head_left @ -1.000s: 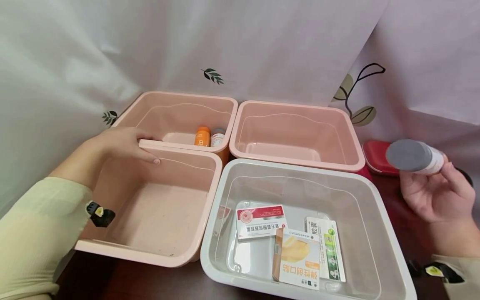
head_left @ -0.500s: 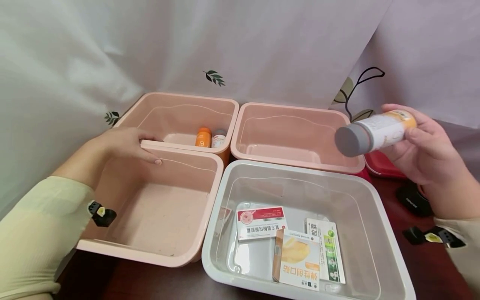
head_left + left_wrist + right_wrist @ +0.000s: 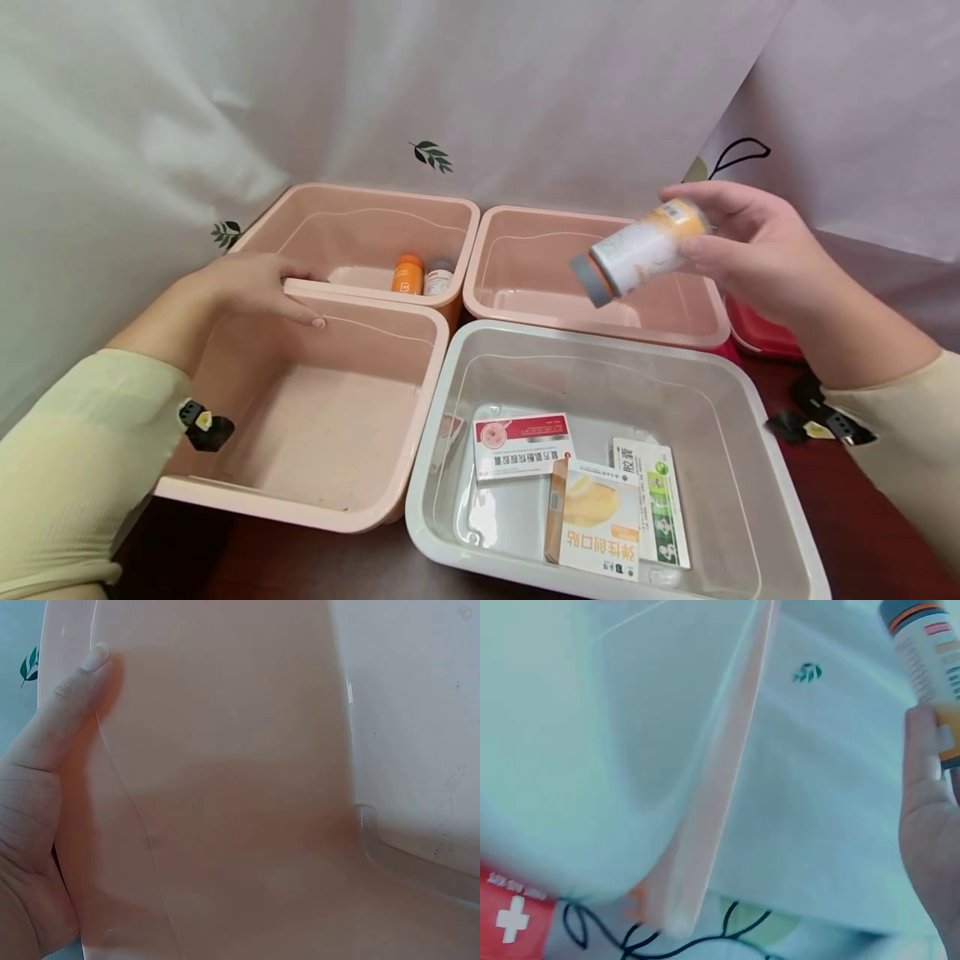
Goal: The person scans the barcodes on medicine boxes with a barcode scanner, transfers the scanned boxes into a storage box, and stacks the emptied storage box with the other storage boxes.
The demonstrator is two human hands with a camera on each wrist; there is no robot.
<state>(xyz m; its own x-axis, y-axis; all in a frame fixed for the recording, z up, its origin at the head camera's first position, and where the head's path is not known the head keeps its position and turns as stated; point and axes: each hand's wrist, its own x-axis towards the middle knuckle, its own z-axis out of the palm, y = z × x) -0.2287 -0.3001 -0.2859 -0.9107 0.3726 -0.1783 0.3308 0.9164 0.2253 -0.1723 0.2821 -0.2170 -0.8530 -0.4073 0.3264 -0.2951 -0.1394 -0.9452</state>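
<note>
My right hand (image 3: 768,250) pinches a pill bottle (image 3: 641,254) between thumb and fingers near its base. The bottle has a grey cap and a white and orange label. It is tilted, cap down to the left, above the back right pink bin (image 3: 592,327). In the right wrist view, the same bottle (image 3: 924,656) shows at the upper right edge. My left hand (image 3: 251,283) grips the back rim of the front left pink bin (image 3: 360,300), fingers over the edge. The left wrist view shows the thumb (image 3: 71,701) against that bin's inner wall.
The back left pink bin (image 3: 375,200) holds an orange bottle (image 3: 407,277) and a grey-capped white bottle (image 3: 438,280). Several medicine boxes (image 3: 521,450) lie in the grey-white bin (image 3: 750,417). A red case (image 3: 761,329) lies at the right. A curtain (image 3: 525,100) hangs behind.
My right hand has carried the pill bottle leftward from the far right to over the back right bin, its cap tipping toward the lower left. The left hand stays on the rim.
</note>
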